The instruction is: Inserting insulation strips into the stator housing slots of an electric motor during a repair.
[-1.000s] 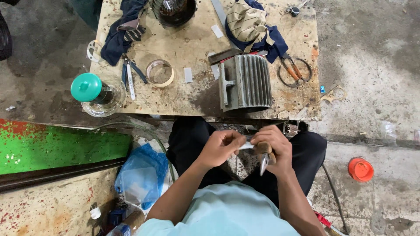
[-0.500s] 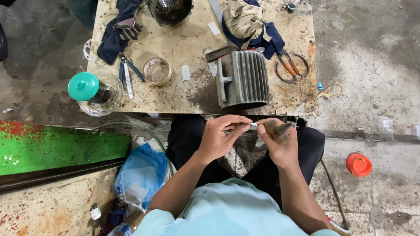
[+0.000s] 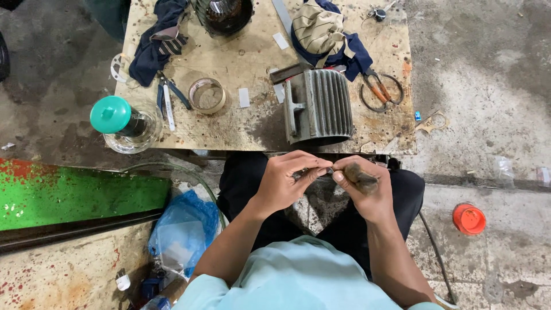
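Room is tight between the wooden table [image 3: 252,123] edge and the person's lap, and both hands work in that small gap, just below the table's near edge. Bare concrete floor lies open to the right. The left hand [image 3: 287,181] is curled in, its fingertips pinching a small thin metal piece [image 3: 321,171] that sticks out toward the other hand. The right hand [image 3: 367,183] is closed around a dark, dirty tool handle [image 3: 360,177], and its thumb meets the same metal piece. The two hands touch at the fingertips over the dark trousers. Right above them, at the table edge, stands a grey ribbed motor housing [image 3: 318,106], the nearest big thing. Further back on the table lie blue-handled pliers [image 3: 167,97], a roll of tape [image 3: 207,95], orange-handled scissors [image 3: 380,89], dark blue cloths [image 3: 154,43], and a striped cloth [image 3: 318,26]. A clear jar with a teal lid [image 3: 112,115] stands at the table's left corner. On the floor, a blue plastic bag [image 3: 181,232] sits to the left of the knees, and an orange lid [image 3: 469,219] lies well apart on the right.
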